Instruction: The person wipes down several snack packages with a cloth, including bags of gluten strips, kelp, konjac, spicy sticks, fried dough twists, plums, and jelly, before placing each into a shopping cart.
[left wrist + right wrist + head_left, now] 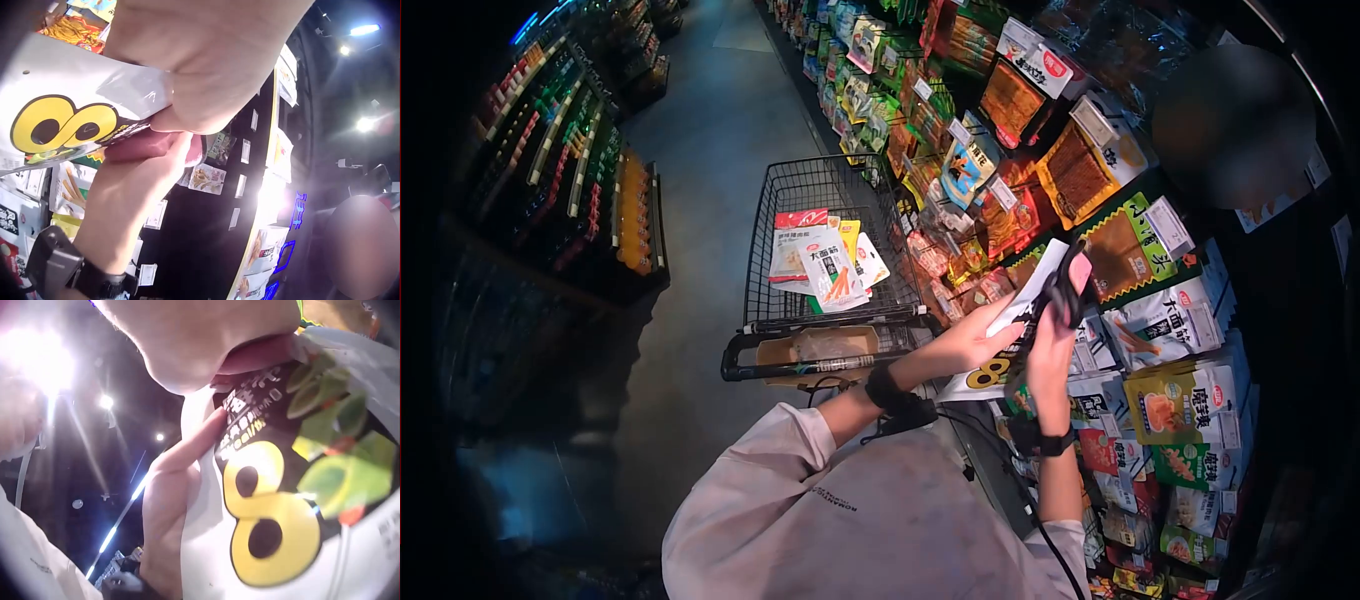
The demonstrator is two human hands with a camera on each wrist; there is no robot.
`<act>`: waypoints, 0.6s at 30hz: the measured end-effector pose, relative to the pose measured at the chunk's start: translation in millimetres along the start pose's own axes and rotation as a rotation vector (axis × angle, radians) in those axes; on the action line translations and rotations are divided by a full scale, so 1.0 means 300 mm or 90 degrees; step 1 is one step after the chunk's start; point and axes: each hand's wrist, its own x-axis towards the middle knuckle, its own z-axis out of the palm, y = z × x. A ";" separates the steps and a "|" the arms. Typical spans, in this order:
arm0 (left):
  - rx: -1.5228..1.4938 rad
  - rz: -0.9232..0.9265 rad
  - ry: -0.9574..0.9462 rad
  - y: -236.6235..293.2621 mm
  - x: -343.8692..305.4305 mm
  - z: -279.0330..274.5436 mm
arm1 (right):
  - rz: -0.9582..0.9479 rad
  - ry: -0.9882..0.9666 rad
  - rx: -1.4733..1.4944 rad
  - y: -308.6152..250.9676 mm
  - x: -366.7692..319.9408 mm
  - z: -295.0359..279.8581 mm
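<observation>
A white snack bag [962,388] with a big yellow figure 8 is held in front of the shelf, its printed face filling much of the right wrist view. My left hand [972,342] grips one side of it, the thumb lying on the printed front in the right wrist view. From the other side my right hand [1048,372] holds a flat dark-red item [140,147] against the bag's edge; in the head view it looks pink and black. I cannot tell what this item is. Both wrists wear black straps.
A black wire shopping cart [820,180] stands to the left, with several snack bags [832,265] inside and a cardboard box [785,352] below its handle. Racks of hanging snack bags [1165,330] line the right side. Across the aisle floor [700,130] is a bottle shelf [570,160].
</observation>
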 end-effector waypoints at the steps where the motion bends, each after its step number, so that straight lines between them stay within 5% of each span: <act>1: -0.005 -0.010 0.010 0.003 -0.006 0.006 | 0.074 0.005 0.050 -0.001 0.025 0.002; 2: -0.007 -0.016 0.019 0.009 -0.005 0.005 | 0.097 -0.025 0.144 -0.015 0.042 0.005; 4: -0.049 -0.035 0.041 0.011 -0.005 0.003 | -0.116 0.032 0.098 -0.077 0.071 0.075; 6: 0.040 -0.070 0.033 -0.032 -0.031 -0.022 | -0.225 -0.052 -0.154 -0.156 0.076 0.048; 9: 0.159 -0.085 0.034 -0.029 -0.046 -0.025 | -0.312 -0.108 -0.195 -0.222 0.103 0.035; 13: 0.141 -0.147 0.032 -0.007 -0.033 -0.009 | -0.230 0.022 -0.281 -0.124 0.160 -0.052; 14: 0.098 -0.135 0.056 0.002 -0.034 0.004 | -0.096 0.018 -0.245 -0.102 0.155 -0.079; 16: 0.015 -0.109 0.106 0.049 -0.020 0.027 | 0.077 0.061 0.006 0.007 0.145 -0.086; 18: -0.012 -0.122 0.104 0.000 -0.011 0.003 | 0.036 0.095 0.154 0.058 0.106 -0.047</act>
